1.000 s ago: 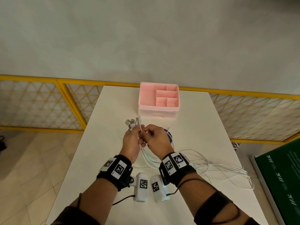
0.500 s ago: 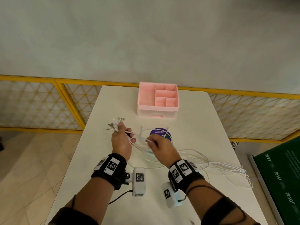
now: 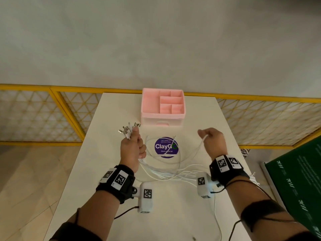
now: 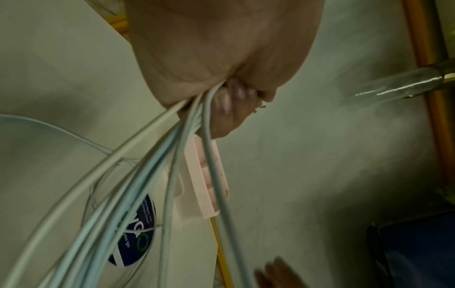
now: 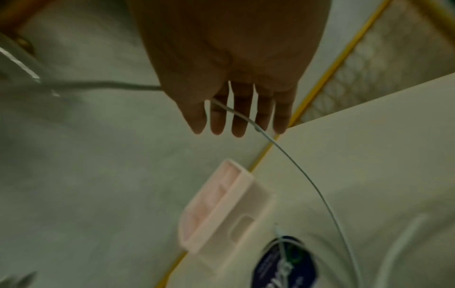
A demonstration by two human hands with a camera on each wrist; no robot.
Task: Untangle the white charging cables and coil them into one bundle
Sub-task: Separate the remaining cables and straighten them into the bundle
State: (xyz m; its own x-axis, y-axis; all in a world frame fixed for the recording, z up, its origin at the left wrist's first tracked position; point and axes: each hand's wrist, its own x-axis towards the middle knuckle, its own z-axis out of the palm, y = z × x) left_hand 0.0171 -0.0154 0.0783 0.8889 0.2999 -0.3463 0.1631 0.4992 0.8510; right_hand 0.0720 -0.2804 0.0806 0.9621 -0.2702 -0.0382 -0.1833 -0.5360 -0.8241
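Observation:
Several white charging cables lie in loose loops on the white table. My left hand grips their gathered ends in a fist, and the metal connectors stick out above my thumb. In the left wrist view the cables fan down out of my closed left hand. My right hand is raised at the right and pinches one cable strand, lifted off the table. In the right wrist view that strand runs from between thumb and forefinger across the extended fingers of my right hand.
A pink compartment organizer stands at the table's far middle. A round purple sticker lies under the cable loops. Some cable hangs over the right table edge. A green board leans at the right; a yellow railing runs behind.
My hands have moved apart. The right hand has swung out to the right, drawing a single strand away from the bundle, while the left keeps hold of the connector ends.

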